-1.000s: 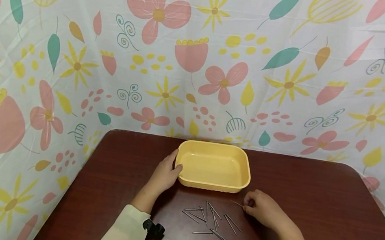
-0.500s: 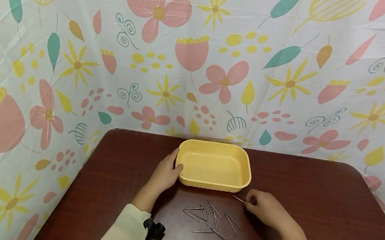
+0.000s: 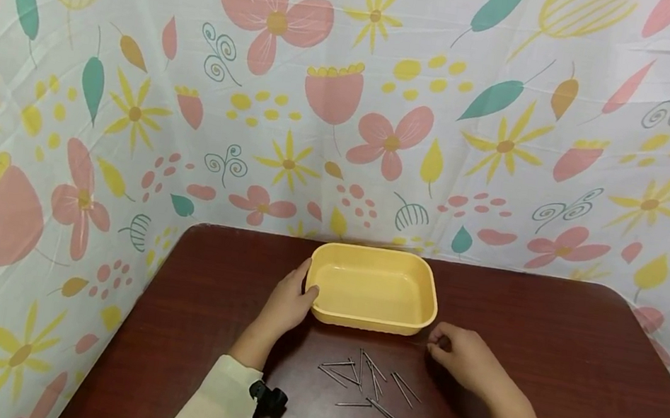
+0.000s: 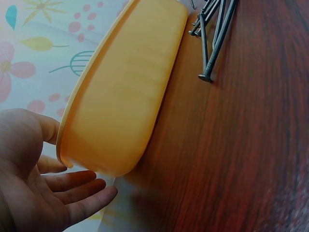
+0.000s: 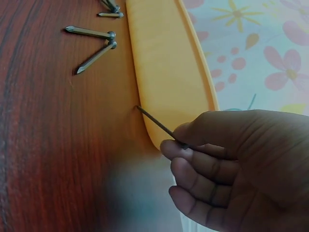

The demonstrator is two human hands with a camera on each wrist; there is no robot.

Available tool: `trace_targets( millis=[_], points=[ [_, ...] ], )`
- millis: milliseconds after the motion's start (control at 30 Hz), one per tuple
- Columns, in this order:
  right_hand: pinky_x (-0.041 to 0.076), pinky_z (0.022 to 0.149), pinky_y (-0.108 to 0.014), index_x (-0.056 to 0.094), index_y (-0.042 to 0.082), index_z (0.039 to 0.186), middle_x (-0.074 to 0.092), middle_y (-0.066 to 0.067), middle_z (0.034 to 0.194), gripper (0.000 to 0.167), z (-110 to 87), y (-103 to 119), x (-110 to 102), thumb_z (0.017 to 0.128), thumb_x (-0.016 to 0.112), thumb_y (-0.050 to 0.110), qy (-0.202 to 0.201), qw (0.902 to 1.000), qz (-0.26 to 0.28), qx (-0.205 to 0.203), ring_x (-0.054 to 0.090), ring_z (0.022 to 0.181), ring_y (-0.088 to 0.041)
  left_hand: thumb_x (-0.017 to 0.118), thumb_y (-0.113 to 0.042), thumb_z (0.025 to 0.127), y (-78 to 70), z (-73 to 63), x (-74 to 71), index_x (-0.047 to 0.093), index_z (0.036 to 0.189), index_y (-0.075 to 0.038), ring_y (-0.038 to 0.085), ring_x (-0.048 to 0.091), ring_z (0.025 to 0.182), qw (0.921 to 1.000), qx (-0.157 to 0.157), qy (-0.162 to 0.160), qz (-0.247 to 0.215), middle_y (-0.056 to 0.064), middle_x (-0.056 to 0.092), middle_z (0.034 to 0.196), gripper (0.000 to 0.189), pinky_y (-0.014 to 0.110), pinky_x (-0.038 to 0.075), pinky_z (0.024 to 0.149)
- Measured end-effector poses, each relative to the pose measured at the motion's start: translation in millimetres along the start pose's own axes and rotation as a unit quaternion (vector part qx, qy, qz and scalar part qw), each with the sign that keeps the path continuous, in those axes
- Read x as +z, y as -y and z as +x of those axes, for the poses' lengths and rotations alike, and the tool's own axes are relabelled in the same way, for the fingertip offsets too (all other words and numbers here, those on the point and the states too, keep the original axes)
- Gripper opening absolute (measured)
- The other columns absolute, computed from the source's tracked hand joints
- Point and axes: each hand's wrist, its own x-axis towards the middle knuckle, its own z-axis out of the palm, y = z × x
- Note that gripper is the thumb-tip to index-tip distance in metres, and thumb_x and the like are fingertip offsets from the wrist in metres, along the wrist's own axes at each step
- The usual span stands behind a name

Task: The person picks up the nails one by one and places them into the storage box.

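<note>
Shifted the right hand slightly up beside the bin, pinching one picked-up nail, gripping the bin's left end with the left hand, leaving loose nails lying in front.

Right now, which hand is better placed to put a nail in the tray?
Probably the right hand: it pinches a nail beside the tray, while the left hand holds the tray's edge.
</note>
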Motion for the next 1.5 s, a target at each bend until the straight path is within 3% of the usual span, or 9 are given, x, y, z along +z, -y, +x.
trace_targets(
  millis=[367, 633, 767, 933, 1167, 1500],
  points=[
    [0.049, 0.067, -0.027, 0.071, 0.013, 0.095, 0.065, 0.003, 0.090, 0.007, -0.3, 2, -7, 0.090, 0.072, 0.008, -0.037, 0.9990, -0.010, -0.022, 0.056, 0.079, -0.012, 0.055, -0.024, 0.102, 0.9, 0.8, 0.5, 0.030, 0.160, -0.011, 0.040, 0.036, 0.148, 1.0000, 0.003, 0.005, -0.002, 0.022, 0.039, 0.159, 0.065, 0.056, 0.032, 0.120],
    [0.056, 0.081, -0.038, 0.076, 0.014, 0.098, 0.068, 0.007, 0.094, 0.013, -2.3, 6, -9, 0.089, 0.074, 0.005, -0.094, 0.9919, 0.002, -0.085, 0.065, 0.090, -0.014, 0.055, -0.022, 0.101, 1.4, 0.1, -1.0, 0.029, 0.161, -0.009, 0.040, 0.039, 0.147, 1.0000, 0.001, 0.007, -0.005, 0.022, 0.039, 0.159, 0.066, 0.057, 0.034, 0.118],
    [0.057, 0.080, -0.034, 0.077, 0.015, 0.101, 0.068, 0.010, 0.094, 0.016, -3.1, 7, -8, 0.090, 0.074, 0.005, -0.107, 0.9888, 0.008, -0.104, 0.064, 0.089, -0.008, 0.055, -0.023, 0.101, 0.7, 0.0, -1.5, 0.028, 0.161, -0.009, 0.039, 0.038, 0.147, 1.0000, 0.000, 0.009, -0.005, 0.022, 0.038, 0.159, 0.066, 0.057, 0.034, 0.119],
    [0.055, 0.072, -0.024, 0.078, 0.015, 0.106, 0.067, 0.010, 0.093, 0.018, -3.9, 12, -9, 0.090, 0.075, 0.007, -0.117, 0.9867, 0.019, -0.112, 0.060, 0.083, -0.002, 0.054, -0.025, 0.102, 0.3, 0.2, -1.2, 0.028, 0.161, -0.009, 0.038, 0.037, 0.148, 0.9999, 0.001, 0.011, -0.002, 0.020, 0.037, 0.160, 0.067, 0.055, 0.032, 0.120],
    [0.056, 0.072, -0.024, 0.069, 0.013, 0.106, 0.067, 0.008, 0.090, 0.021, -0.9, 20, -7, 0.088, 0.076, 0.003, -0.152, 0.9798, 0.051, -0.120, 0.059, 0.082, -0.001, 0.051, -0.025, 0.103, -0.3, -0.4, -0.8, 0.027, 0.161, -0.009, 0.037, 0.037, 0.148, 0.9998, 0.010, 0.014, -0.003, 0.021, 0.037, 0.160, 0.065, 0.054, 0.032, 0.120],
    [0.054, 0.072, -0.021, 0.068, 0.012, 0.103, 0.069, 0.005, 0.090, 0.012, 7.5, 33, -2, 0.093, 0.073, 0.008, -0.142, 0.9775, 0.115, -0.106, 0.060, 0.082, -0.003, 0.039, -0.025, 0.108, 2.4, -1.1, -0.5, 0.026, 0.162, -0.011, 0.034, 0.034, 0.151, 0.9994, 0.014, 0.017, -0.026, 0.017, 0.035, 0.163, 0.057, 0.054, 0.031, 0.121]
  ],
)
